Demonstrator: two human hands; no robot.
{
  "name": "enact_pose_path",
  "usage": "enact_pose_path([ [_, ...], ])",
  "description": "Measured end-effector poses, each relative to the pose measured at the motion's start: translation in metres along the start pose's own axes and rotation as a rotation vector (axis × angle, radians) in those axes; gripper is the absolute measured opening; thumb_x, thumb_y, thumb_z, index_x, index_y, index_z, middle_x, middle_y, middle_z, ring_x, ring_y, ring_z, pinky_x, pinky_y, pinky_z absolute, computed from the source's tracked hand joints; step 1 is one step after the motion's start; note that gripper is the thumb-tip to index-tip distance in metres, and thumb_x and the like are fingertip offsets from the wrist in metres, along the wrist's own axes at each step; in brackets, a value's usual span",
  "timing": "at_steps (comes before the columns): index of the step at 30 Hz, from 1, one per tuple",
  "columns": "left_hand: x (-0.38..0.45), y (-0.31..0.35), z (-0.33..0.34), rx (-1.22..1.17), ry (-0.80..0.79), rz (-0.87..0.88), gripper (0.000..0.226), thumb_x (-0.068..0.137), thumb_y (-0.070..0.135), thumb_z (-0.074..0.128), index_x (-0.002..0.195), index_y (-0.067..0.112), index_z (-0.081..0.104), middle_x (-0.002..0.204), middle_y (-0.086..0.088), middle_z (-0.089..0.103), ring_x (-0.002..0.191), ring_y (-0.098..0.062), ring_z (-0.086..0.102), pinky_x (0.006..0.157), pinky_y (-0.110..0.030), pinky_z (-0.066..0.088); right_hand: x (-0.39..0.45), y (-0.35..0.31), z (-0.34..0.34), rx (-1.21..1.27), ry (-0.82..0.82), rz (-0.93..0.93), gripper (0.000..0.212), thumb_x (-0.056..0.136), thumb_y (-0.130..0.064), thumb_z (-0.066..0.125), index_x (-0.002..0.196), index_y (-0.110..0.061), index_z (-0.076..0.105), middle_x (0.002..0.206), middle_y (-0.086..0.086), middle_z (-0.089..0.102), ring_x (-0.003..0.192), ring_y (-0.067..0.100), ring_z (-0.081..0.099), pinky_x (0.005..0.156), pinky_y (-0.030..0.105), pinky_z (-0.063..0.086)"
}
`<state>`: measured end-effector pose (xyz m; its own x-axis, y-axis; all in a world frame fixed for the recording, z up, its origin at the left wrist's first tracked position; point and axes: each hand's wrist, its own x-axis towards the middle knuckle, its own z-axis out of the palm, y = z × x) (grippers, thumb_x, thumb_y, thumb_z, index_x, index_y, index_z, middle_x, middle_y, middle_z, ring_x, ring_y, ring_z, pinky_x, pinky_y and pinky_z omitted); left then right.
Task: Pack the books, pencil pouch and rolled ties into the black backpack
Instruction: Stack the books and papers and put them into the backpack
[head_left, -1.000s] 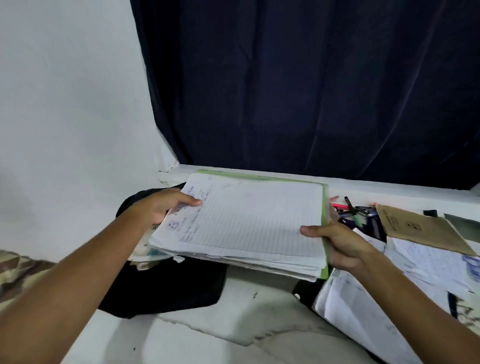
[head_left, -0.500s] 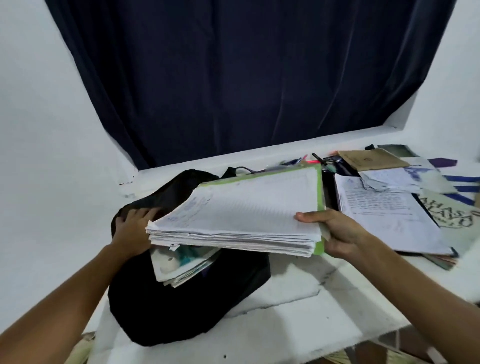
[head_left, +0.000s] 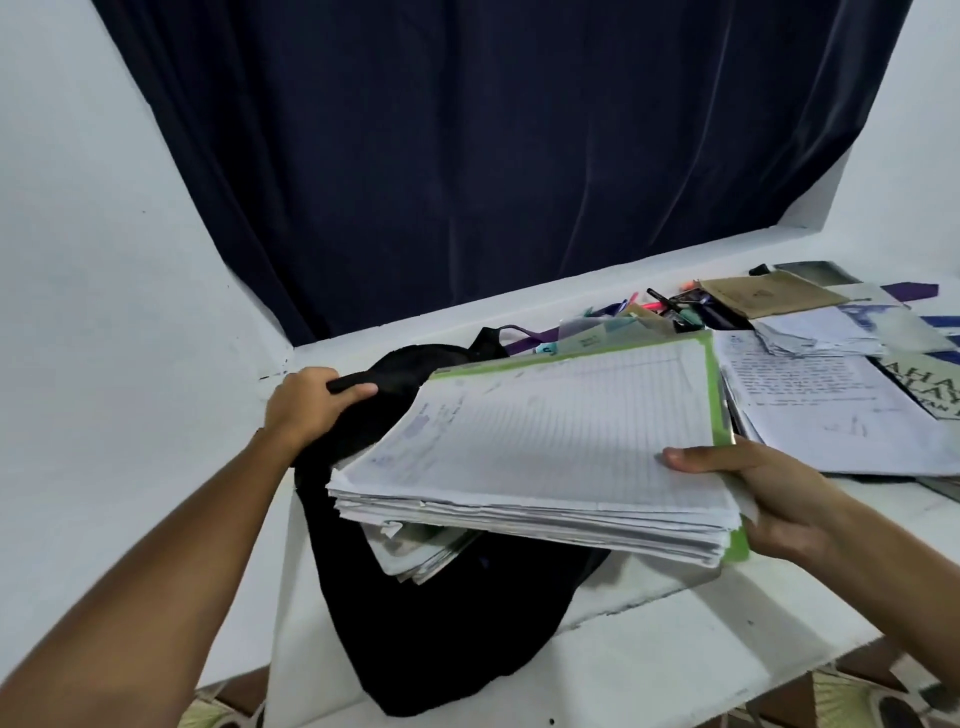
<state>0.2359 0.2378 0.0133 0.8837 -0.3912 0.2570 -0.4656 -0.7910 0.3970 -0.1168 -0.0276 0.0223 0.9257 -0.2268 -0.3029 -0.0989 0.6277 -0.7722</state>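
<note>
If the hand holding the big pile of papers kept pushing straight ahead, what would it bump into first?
The right hand points left, toward the black backpack. The stack of papers it grips would probably reach the backpack's open top first, where the left hand grips the edge. Depth is hard to judge.

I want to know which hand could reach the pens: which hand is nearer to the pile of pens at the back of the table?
Right. The right hand holds the paper stack's near corner, below the pens. The left hand grips the black backpack, farther left.

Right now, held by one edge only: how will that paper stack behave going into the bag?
Probably floppy: the paper stack is loose ragged sheets, likely sagging away from the right hand. Looks thick, so fairly heavy. Sheets may slide apart; only the green cover backs them.
</note>
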Motion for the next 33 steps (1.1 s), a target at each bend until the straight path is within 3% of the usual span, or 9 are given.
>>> enact_pose_path([
  [9,0.02,-0.003,-0.02,-0.168,0.088,-0.114,0.063,0.083,0.06,0.063,0.057,0.009,0.039,0.059,-0.007,0.048,0.062,-0.025,0.05,0.057,-0.035,0.034,0.005,0.014,0.018,0.062,0.03,0.046,0.077,0.015,0.002,0.095,0.089,0.008,0.075,0.103,0.024,0.071,0.083,0.035,0.072,0.063,0.044,0.06],
  [11,0.021,0.0,-0.022,-0.179,0.093,-0.107,0.061,0.084,0.058,0.064,0.055,0.01,0.04,0.058,-0.006,0.048,0.062,-0.025,0.05,0.057,-0.035,0.034,0.016,0.022,0.027,0.077,0.051,0.041,0.064,0.032,0.008,0.09,0.093,0.008,0.073,0.098,0.022,0.072,0.077,0.032,0.073,0.058,0.04,0.06],
  [14,0.024,0.001,-0.023,-0.193,0.101,-0.079,0.059,0.083,0.057,0.065,0.055,0.009,0.046,0.058,-0.006,0.052,0.066,-0.028,0.054,0.062,-0.035,0.037,0.034,0.033,0.045,0.093,0.125,0.019,0.043,0.072,0.014,0.062,0.115,0.009,0.061,0.099,0.02,0.072,0.072,0.028,0.073,0.052,0.033,0.058],
  [19,0.024,0.003,-0.024,-0.193,0.087,-0.043,0.06,0.083,0.057,0.065,0.055,0.008,0.045,0.058,-0.006,0.051,0.066,-0.028,0.054,0.062,-0.035,0.037,0.067,0.052,0.068,0.141,0.178,-0.018,0.046,0.081,0.017,0.056,0.125,0.001,0.056,0.114,0.02,0.068,0.084,0.033,0.071,0.054,0.041,0.058],
  [22,0.023,0.006,-0.025,-0.193,0.079,-0.009,0.061,0.084,0.055,0.066,0.056,0.008,0.041,0.056,-0.006,0.046,0.061,-0.027,0.05,0.059,-0.035,0.036,0.083,0.06,0.088,0.132,0.239,-0.046,0.042,0.082,0.018,0.057,0.117,-0.005,0.058,0.114,0.019,0.067,0.097,0.039,0.066,0.058,0.051,0.059],
  [26,0.02,0.012,-0.028,-0.176,0.08,0.07,0.061,0.083,0.054,0.067,0.056,0.011,0.035,0.054,-0.005,0.04,0.055,-0.023,0.043,0.057,-0.034,0.034,0.103,0.074,0.118,0.164,0.307,-0.048,0.035,0.083,0.018,0.056,0.098,-0.013,0.056,0.104,0.015,0.066,0.095,0.039,0.065,0.058,0.05,0.059],
  [28,0.02,0.014,-0.03,-0.172,0.088,0.091,0.06,0.083,0.054,0.068,0.057,0.01,0.036,0.054,-0.005,0.039,0.054,-0.022,0.041,0.056,-0.034,0.033,0.117,0.083,0.132,0.175,0.341,-0.036,0.034,0.084,0.016,0.058,0.097,-0.015,0.054,0.104,0.013,0.065,0.095,0.037,0.065,0.065,0.053,0.059],
  [30,0.018,0.018,-0.03,-0.183,0.085,0.111,0.06,0.083,0.053,0.068,0.056,0.01,0.036,0.053,-0.004,0.039,0.053,-0.021,0.04,0.054,-0.033,0.032,0.132,0.092,0.143,0.176,0.373,-0.009,0.04,0.084,0.011,0.061,0.113,-0.015,0.052,0.113,0.012,0.064,0.097,0.036,0.065,0.076,0.056,0.057],
  [33,0.016,0.018,-0.031,-0.186,0.074,0.131,0.059,0.084,0.05,0.068,0.056,0.008,0.039,0.051,-0.002,0.039,0.052,-0.019,0.039,0.052,-0.032,0.031,0.151,0.11,0.16,0.143,0.439,0.025,0.069,0.084,0.003,0.067,0.141,-0.019,0.037,0.129,0.007,0.058,0.094,0.031,0.064,0.085,0.052,0.056],
])
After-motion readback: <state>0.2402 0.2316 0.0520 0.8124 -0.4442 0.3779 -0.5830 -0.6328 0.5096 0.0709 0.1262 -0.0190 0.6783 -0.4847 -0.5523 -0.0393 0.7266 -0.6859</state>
